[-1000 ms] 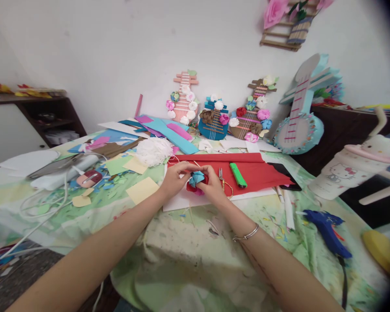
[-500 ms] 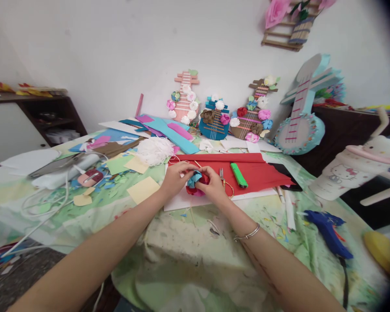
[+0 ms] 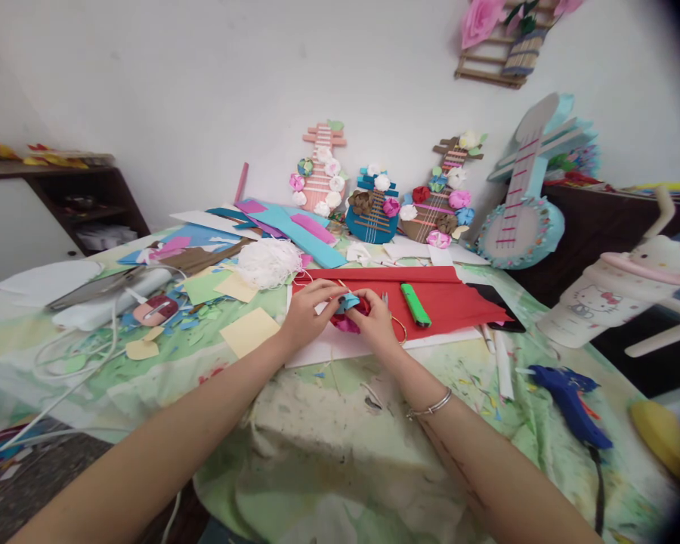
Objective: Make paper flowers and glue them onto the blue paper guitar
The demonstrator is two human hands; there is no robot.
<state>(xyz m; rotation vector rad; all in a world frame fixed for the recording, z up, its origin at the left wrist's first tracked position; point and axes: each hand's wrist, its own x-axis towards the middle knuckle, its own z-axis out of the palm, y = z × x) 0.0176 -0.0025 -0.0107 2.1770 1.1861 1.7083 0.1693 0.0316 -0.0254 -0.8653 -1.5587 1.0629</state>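
Between my two hands is a crumpled paper flower [image 3: 348, 302] in light blue, with red and magenta paper close against it. My left hand [image 3: 310, 316] pinches its left side with thumb and fingertips. From the other side, the fingers of my right hand [image 3: 375, 323] curl around the paper and hide part of it. Beneath lies a sheet of red crepe paper [image 3: 453, 302] over white board. Scissors [image 3: 397, 329], partly covered by my right hand, and a green utility knife [image 3: 415, 305] rest on the red paper.
A white string bundle [image 3: 269, 263] and paper scraps lie left. Behind stand flower-decorated cardboard instruments [image 3: 374, 215]. On the right are a blue glue gun [image 3: 572, 400], a dark phone [image 3: 502, 306] and a white tumbler [image 3: 601, 298]. A cable [image 3: 110, 340] loops at the left.
My left fingertips have shifted right and in against the light blue paper, which now looks flatter. My right hand stays curled around it and covers more of the scissors.
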